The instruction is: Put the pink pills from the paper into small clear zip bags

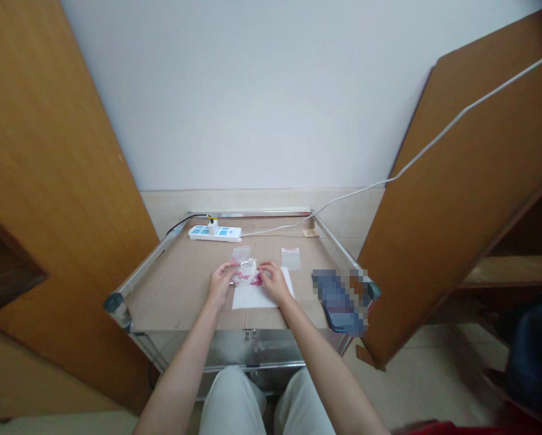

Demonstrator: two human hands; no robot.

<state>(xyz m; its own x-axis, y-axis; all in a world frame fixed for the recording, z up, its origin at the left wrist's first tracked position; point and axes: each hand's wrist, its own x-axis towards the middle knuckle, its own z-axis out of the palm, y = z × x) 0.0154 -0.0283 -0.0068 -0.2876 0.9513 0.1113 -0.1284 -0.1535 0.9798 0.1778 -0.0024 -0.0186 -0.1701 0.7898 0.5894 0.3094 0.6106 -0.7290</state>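
A clear plastic bag (pixel 248 267) with small pinkish-red pieces (pixel 256 280) in or beside it lies between my two hands. My left hand (pixel 220 281) closes its fingers on the bag's left side. On the right side, my right hand (pixel 274 283) has its fingers bent and closed at the bag's edge, close to the pink pieces. Below them is a white sheet of paper (pixel 252 297), partly covered by the bag and my right hand. Just behind the bag lies a small zip bag (pixel 241 251). Another flat zip bag (pixel 290 259) rests farther right.
Brown cardboard lines the metal-railed cart top (pixel 175 290). A white power strip (pixel 202 233) with a plug sits at the back left, its white cable (pixel 352 192) running up right. A blurred-out dark object (pixel 338 302) lies front right. Wooden panels (pixel 461 181) flank the cart.
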